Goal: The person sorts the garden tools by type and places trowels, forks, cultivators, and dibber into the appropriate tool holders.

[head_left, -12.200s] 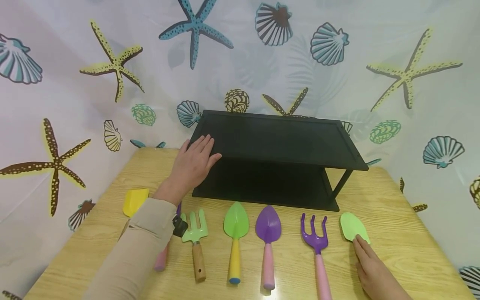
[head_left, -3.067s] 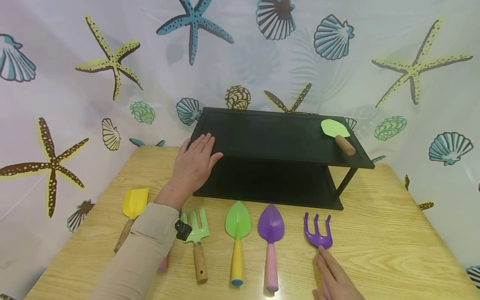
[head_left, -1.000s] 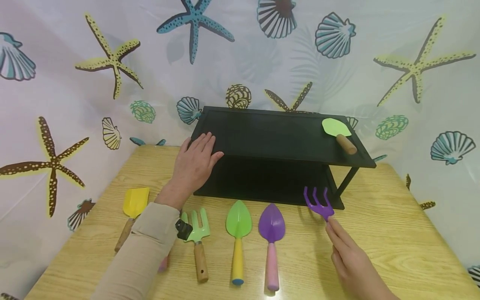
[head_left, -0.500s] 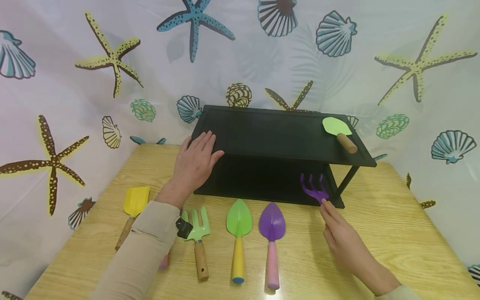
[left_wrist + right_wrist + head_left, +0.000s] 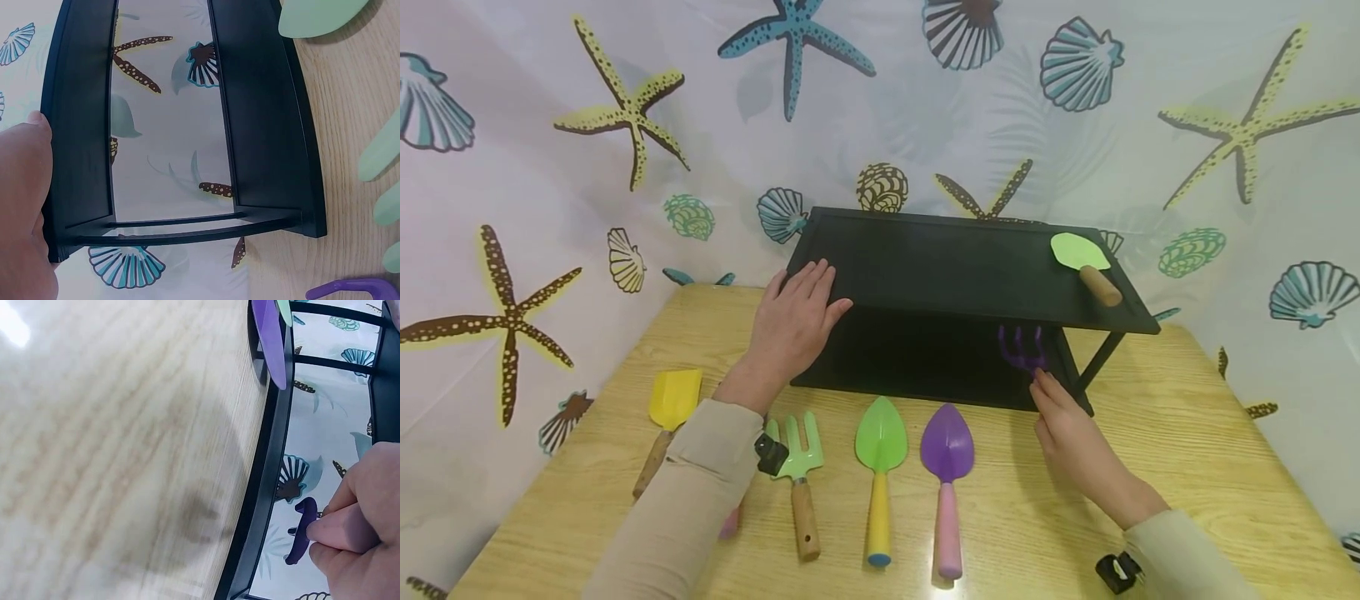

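Note:
A black two-tier shelf (image 5: pixel 940 267) stands on the table. My left hand (image 5: pixel 793 321) rests with straight fingers on the left end of its top board. My right hand (image 5: pixel 1078 437) grips a purple hand fork (image 5: pixel 1021 361) by its handle, mostly hidden in the fingers. The fork's tines point away, in the gap between the boards near the right end; in the right wrist view the purple fork head (image 5: pixel 303 531) shows just beyond the fingertips. On the top board's right end lies a light green trowel (image 5: pixel 1078 252) with a wooden handle.
In a row before the shelf lie a purple trowel (image 5: pixel 947 446), a green trowel (image 5: pixel 882 437), a light green fork (image 5: pixel 801 454) and a yellow shovel (image 5: pixel 675 400). A pink handle (image 5: pixel 730 523) shows beside my left sleeve. Patterned cloth (image 5: pixel 925 125) hangs behind.
The light green trowel went from the table onto the top board. My right hand then lifted the purple fork off the table and moved it forward between the boards. My left hand stays put.

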